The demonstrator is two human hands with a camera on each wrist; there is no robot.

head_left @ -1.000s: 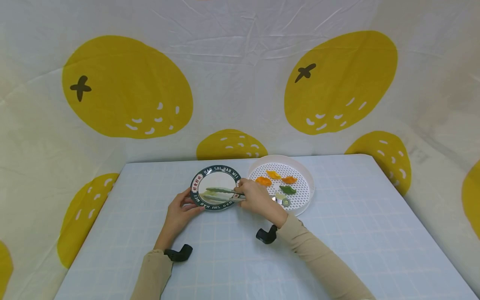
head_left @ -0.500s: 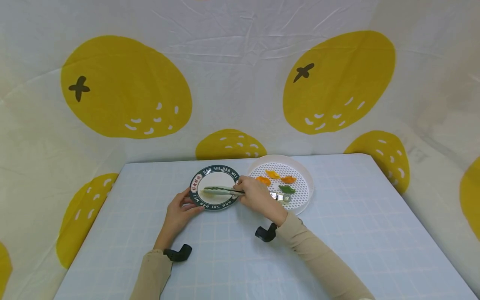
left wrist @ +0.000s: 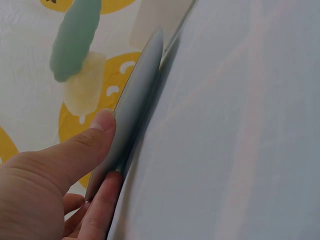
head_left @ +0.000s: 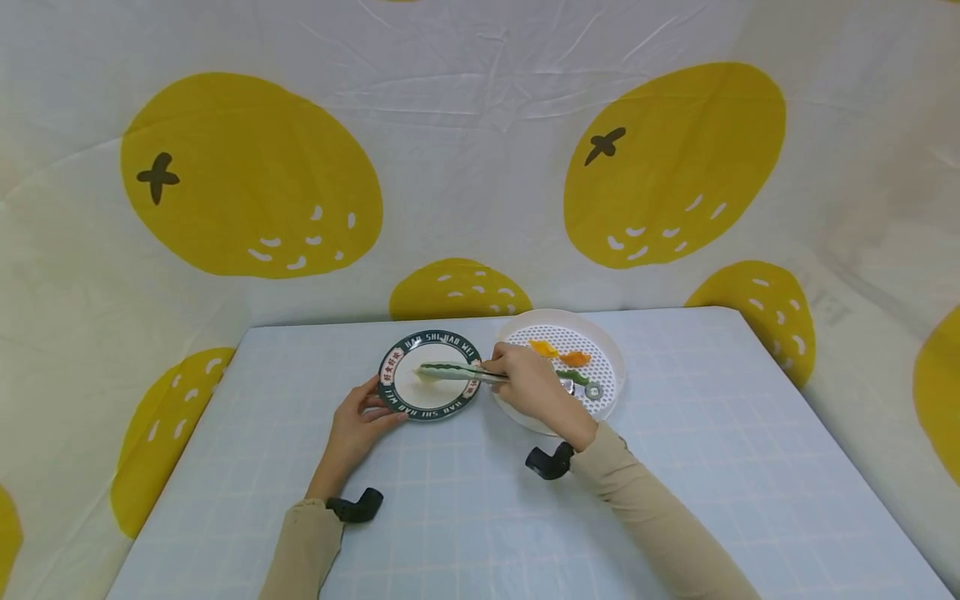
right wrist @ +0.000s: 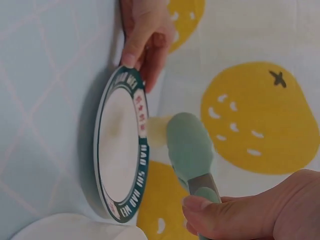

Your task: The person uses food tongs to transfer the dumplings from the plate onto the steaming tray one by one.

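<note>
My left hand [head_left: 357,429] grips the near-left rim of a white plate [head_left: 427,398] with a dark green lettered border. Its thumb [left wrist: 92,137] lies on top and a finger is under the edge. My right hand [head_left: 536,387] holds tongs [head_left: 453,372] with pale green tips and metal arms. Over the plate, the tong tips pinch a pale yellow piece [right wrist: 157,130]; its kind is unclear. The wrist views show this piece raised clear of the plate.
Right of the plate stands a round white perforated tray [head_left: 617,379]. In it lie a yellow piece [head_left: 543,348], an orange piece [head_left: 576,359] and a green piece [head_left: 572,377], partly behind my right hand. A light blue checked cloth [head_left: 450,517] covers the table.
The tongs, spread over the plate a second ago, have closed on the pale yellow piece and lifted it. My right hand has shifted right and slightly away. My left hand stays on the rim.
</note>
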